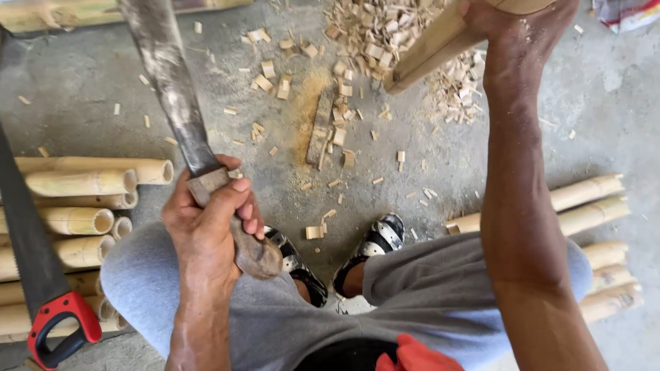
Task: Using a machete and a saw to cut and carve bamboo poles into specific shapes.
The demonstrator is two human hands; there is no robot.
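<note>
The concrete floor (pixel 605 117), grey and gritty, lay under everything, and places here are told from the small wooden chopping block (pixel 320 128) lying flat on it. Left of the block, smooth pale bamboo poles (pixel 75 221) were stacked with their hollow cut ends showing; more lay to its right (pixel 591 203). Just beyond the block, short square-cut bamboo chips (pixel 371 34) were heaped, with yellow sawdust around it. A hand saw (pixel 41 288) with a red handle lay across the left stack. Above and right of the block, the right hand (pixel 512 27) was clamped on a bamboo length (pixel 433 48) held slanting, its lower end hanging just over the chips. Left of the block, the left hand (pixel 206 220) was closed tight round the worn wooden handle of a machete (pixel 172 89), dull blade raised. To chop well, I judged the bamboo's end should rest firmly on the block, fingers kept high and clear of the blade.
</note>
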